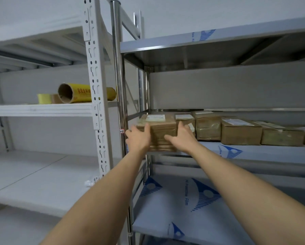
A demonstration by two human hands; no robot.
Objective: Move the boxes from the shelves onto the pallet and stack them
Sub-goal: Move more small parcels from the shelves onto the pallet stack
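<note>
Item in hand: leftmost box (157, 131), taped brown carton at the near left end of the steel shelf (264, 152), my left hand (138, 138) flat against its left side and my right hand (182, 137) against its right, fingers straight, pressing rather than curled round it. Step, as I judge it: pick-up from the shelf; next comes a squeeze and a straight pull toward me. Clearances: upright post (119, 96) just left, neighbouring box (186, 121) just right, open room above.
</note>
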